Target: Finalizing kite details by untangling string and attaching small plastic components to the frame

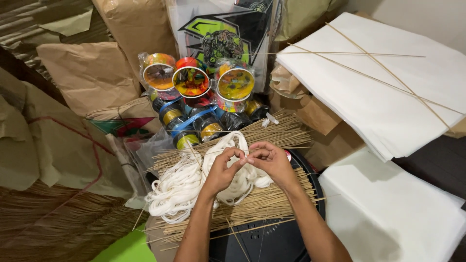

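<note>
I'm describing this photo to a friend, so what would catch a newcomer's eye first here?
First, the two hands at centre, left hand and right hand, fingertips pinched together over a bundle of white string lying on thin bamboo sticks. Just behind them sit the brightly coloured string spools. To the right lie stacks of white paper, crossed by a few long sticks.

My left hand [222, 170] and right hand [270, 161] meet fingertip to fingertip, pinching a bit of white cord [187, 182] from the loose skein lying under them. The skein rests on a bundle of thin bamboo sticks [272, 133] spread across a black round surface [272, 242]. Just beyond sit colourful string spools [191, 81], with stacked white paper sheets [378, 92] to my right.
</note>
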